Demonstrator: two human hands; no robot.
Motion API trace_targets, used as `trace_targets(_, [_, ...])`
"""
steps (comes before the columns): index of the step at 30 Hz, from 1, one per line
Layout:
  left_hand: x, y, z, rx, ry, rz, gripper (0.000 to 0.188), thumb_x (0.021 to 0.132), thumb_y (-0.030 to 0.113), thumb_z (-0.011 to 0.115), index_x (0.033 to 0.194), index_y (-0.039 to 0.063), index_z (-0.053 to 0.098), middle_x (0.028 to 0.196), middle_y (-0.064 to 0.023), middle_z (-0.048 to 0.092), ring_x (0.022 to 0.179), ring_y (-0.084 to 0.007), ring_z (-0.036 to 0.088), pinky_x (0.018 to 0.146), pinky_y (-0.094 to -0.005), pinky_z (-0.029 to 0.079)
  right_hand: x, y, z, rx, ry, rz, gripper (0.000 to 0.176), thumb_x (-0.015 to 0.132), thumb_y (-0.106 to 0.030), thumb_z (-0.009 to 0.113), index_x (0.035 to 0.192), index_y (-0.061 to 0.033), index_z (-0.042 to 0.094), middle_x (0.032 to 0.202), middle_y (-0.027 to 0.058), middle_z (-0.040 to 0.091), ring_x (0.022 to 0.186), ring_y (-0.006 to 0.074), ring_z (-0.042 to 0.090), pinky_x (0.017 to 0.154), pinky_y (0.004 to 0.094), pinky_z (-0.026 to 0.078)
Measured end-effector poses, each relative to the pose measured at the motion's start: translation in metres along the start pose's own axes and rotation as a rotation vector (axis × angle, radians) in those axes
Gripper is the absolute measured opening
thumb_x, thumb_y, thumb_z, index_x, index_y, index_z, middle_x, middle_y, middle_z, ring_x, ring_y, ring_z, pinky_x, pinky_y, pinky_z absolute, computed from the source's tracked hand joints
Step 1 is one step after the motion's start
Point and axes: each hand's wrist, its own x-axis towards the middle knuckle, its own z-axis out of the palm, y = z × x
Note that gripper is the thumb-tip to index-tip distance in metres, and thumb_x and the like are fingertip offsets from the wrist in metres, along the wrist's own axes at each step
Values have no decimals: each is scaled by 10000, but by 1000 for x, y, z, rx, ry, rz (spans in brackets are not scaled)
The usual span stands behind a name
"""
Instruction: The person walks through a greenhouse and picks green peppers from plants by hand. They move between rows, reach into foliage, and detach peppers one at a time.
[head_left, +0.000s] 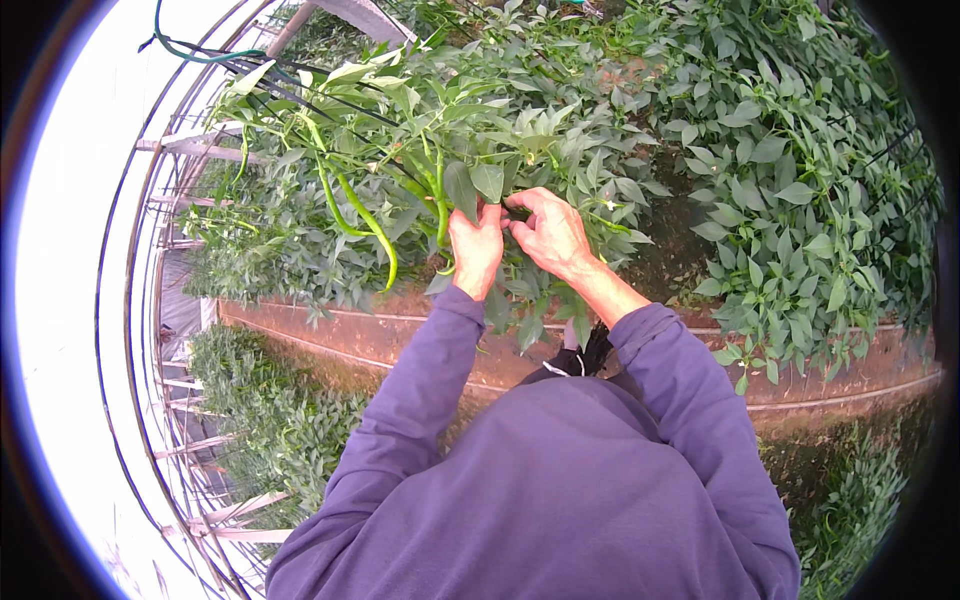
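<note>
My left hand (478, 244) and my right hand (551, 231) meet at the fingertips among the leaves of a chili pepper plant (538, 142). Thumb and fingers are bent inward on both; what lies between them is too small and covered to make out. Two broad leaves (487, 182) rise just above my left fingertips. Left of that hand hang long green chili peppers (367, 216), and another green pepper (441, 199) hangs right beside it. A small pepper (611, 224) shows to the right of my right hand.
Dark support cords (330, 105) slant through the upper left foliage. Dense pepper plants (780, 165) stand to the right. A soil path with a pale line (322, 309) crosses below my hands. Greenhouse frame poles (150, 300) curve along the left, and more plants (277, 412) grow at lower left.
</note>
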Motion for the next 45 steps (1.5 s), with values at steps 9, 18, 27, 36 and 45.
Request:
trace_targets(9, [-10, -19, -6, 78, 28, 97, 387, 973, 41, 585, 1355, -22, 580, 1120, -90, 693, 950, -153, 641, 825, -331, 547, 7, 11, 3, 82, -195, 67, 405, 835, 10, 688, 1240, 1, 674, 1043, 62, 664, 659, 124, 596, 634, 310, 509])
trace_targets(18, [-24, -19, 0, -208, -74, -97, 495, 994, 37, 544, 1483, -16, 490, 1243, -99, 678, 1064, -149, 625, 938, -337, 536, 19, 31, -1, 294, -178, 146, 232, 920, -114, 736, 1126, -22, 683, 800, -34, 612, 670, 62, 504, 591, 266, 387])
trace_targets(27, [-49, -14, -3, -65, -59, 221, 402, 964, 75, 670, 1341, -35, 586, 1286, -202, 624, 1185, -357, 617, 1035, -421, 487, 25, 48, 4, 473, -110, 189, 77, 1028, -22, 618, 1100, -34, 642, 987, -2, 661, 822, 71, 619, 709, 230, 500])
trace_targets(36, [-53, 2, -3, 198, -111, 327, 294, 951, 94, 699, 1235, 21, 677, 1450, -194, 528, 1280, -424, 566, 1084, -457, 490, 20, 67, -12, 436, -171, 30, 247, 1001, 91, 545, 1190, 83, 704, 1220, 91, 704, 1099, 162, 658, 955, 318, 534])
trace_targets(45, [-52, 23, -4, 352, -237, 370, 339, 898, 99, 693, 1229, 27, 688, 1568, -195, 448, 1346, -428, 538, 1077, -479, 508, 9, 60, -28, 433, -231, -188, 282, 964, 47, 614, 1222, 55, 727, 1424, 124, 599, 1199, 186, 632, 1026, 325, 486])
